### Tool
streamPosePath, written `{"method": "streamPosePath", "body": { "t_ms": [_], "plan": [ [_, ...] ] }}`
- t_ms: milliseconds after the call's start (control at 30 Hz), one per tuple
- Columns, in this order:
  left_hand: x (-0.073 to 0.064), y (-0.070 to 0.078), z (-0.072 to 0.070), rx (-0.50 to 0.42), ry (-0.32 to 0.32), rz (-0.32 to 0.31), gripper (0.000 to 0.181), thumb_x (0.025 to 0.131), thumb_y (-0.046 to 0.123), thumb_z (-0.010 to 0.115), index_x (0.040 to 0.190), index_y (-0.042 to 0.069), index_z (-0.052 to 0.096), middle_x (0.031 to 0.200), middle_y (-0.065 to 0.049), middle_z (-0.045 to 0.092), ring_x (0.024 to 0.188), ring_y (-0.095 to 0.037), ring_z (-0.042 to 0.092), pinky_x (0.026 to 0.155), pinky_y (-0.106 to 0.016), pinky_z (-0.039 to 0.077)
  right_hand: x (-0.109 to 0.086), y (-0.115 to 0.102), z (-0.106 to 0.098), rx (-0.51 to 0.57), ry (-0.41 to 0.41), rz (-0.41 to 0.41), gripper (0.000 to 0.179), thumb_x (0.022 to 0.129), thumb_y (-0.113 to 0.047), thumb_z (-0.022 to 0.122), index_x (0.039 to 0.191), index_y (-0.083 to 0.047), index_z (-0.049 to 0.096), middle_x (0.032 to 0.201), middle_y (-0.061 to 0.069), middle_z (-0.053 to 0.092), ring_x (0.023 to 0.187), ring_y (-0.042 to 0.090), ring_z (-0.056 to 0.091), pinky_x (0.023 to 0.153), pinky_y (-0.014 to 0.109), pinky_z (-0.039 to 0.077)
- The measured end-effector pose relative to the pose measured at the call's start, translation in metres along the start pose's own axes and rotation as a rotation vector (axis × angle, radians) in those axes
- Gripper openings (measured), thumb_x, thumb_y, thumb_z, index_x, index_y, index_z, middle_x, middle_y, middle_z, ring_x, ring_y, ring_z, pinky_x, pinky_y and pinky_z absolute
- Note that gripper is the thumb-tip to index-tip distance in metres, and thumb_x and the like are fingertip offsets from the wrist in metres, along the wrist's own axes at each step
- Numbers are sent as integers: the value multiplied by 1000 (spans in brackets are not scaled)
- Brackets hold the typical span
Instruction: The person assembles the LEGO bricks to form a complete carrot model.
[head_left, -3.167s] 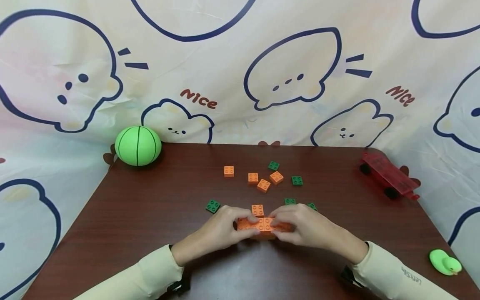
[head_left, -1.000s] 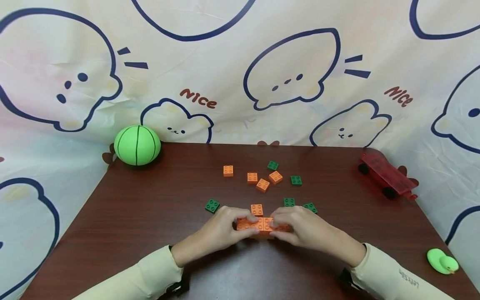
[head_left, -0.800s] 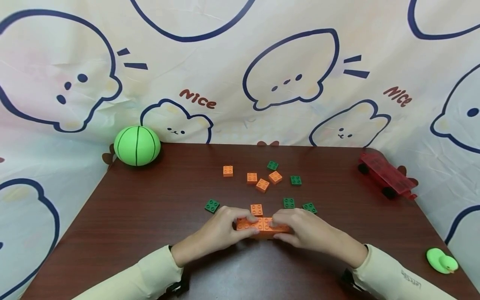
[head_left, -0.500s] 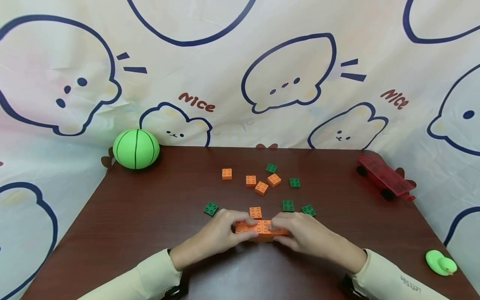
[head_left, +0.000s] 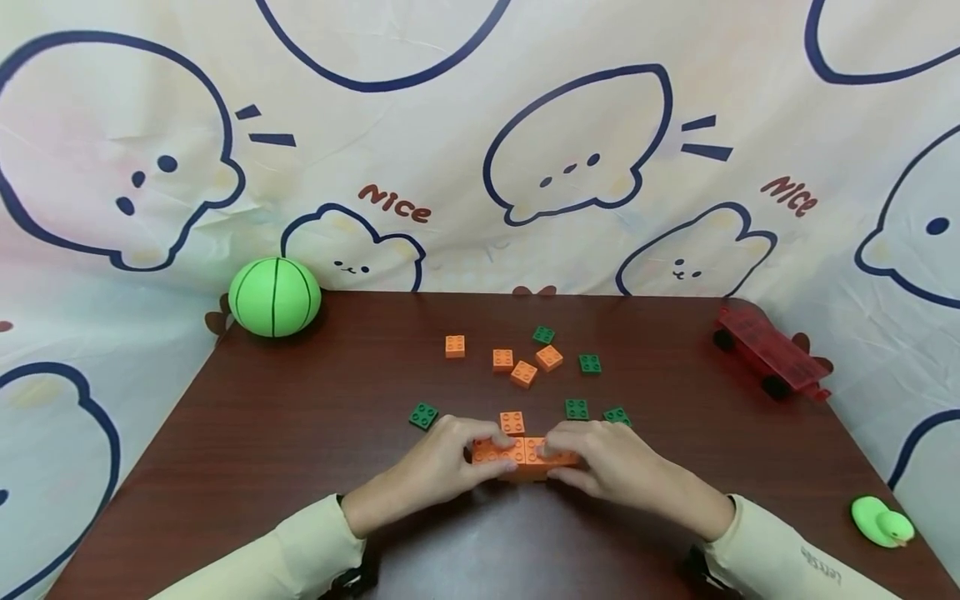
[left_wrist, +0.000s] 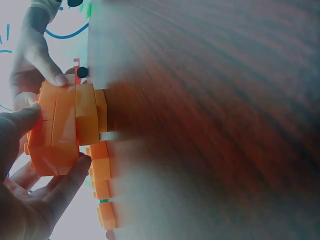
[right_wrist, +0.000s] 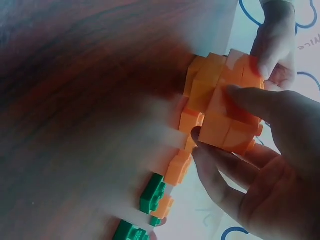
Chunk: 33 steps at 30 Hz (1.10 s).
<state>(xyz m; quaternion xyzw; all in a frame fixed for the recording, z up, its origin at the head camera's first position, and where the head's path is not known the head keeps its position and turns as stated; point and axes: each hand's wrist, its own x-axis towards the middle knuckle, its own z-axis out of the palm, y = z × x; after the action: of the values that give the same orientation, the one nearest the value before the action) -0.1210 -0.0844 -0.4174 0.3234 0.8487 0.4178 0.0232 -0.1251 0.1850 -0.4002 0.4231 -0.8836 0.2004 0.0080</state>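
An assembly of orange toy bricks (head_left: 528, 471) stands near the middle of the table, wider at the top than at its lower layers. My left hand (head_left: 457, 454) grips its left end, thumb on the near side and fingers over the far side. The right end is held by my right hand (head_left: 607, 462) in the same manner. In the left wrist view the stacked brick layers (left_wrist: 65, 125) show between thumb and fingers. The right wrist view shows my right thumb against the orange assembly's side (right_wrist: 235, 107). A loose orange brick (head_left: 512, 422) lies just behind it.
Several loose orange bricks (head_left: 502, 360) and green bricks (head_left: 590, 364) are scattered farther back. A green ball (head_left: 275, 297) sits at the back left corner. Along the right side are a red toy car (head_left: 772, 346) and a green toy duck (head_left: 883, 522). A patterned cloth (head_left: 450, 150) hangs behind the table.
My right thumb and fingers have slid slightly right along the orange assembly. The left hand keeps its grip. The whole head view has shifted a little.
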Motion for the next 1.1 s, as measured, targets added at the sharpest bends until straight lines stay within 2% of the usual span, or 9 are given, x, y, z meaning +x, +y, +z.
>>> {"method": "streamPosePath", "body": {
  "t_ms": [100,267,400,533,600,667,900,1100],
  "plan": [
    [1,0,-2,4,4,1,15,93,31,78,103,20,78,105,1,80,71,5,61,66,-17,53,5,2,-3,17,-24,13,21,85,-24,86,97,-27,68,97,-15,72,86,0,67,69,21,56],
    [2,1,-4,23,6,3,15,93,30,78,104,20,78,105,3,80,71,4,62,67,-17,53,12,3,-9,40,-68,28,22,84,-23,87,98,-27,69,98,-14,74,83,-1,66,65,20,53],
    [3,2,-5,33,17,16,15,93,30,78,104,20,78,104,3,80,76,4,65,69,-17,54,13,4,-12,35,-76,35,21,85,-24,86,99,-27,70,99,-14,75,84,-1,66,65,20,53],
    [4,3,-5,35,20,26,16,94,31,77,104,19,78,105,2,80,73,4,62,67,-19,54,11,5,-12,28,-63,46,21,85,-25,86,98,-29,70,100,-15,75,85,0,67,65,21,53],
    [4,2,-4,32,16,17,16,94,31,77,104,19,78,105,1,80,66,4,57,63,-19,52,9,4,-12,24,-64,50,20,86,-26,85,99,-29,70,100,-16,75,87,0,68,67,23,55],
    [3,1,-3,26,8,6,16,94,32,77,104,19,78,106,0,80,66,5,56,64,-17,51,6,2,-11,6,-75,46,19,87,-28,84,101,-30,70,102,-17,74,89,0,68,69,24,56],
    [-2,-1,0,3,8,-2,16,93,32,78,103,20,77,105,-1,80,62,5,53,61,-18,51,1,-7,-12,-91,-72,5,20,89,-23,82,105,-28,72,102,-11,72,82,3,67,62,22,53],
    [-1,-1,-2,-9,-11,-6,15,92,32,78,101,20,77,100,1,80,61,4,51,59,-18,49,0,-11,-11,-68,-80,38,19,89,-22,81,105,-27,73,100,-12,72,82,3,68,64,23,55]
  ]
}}
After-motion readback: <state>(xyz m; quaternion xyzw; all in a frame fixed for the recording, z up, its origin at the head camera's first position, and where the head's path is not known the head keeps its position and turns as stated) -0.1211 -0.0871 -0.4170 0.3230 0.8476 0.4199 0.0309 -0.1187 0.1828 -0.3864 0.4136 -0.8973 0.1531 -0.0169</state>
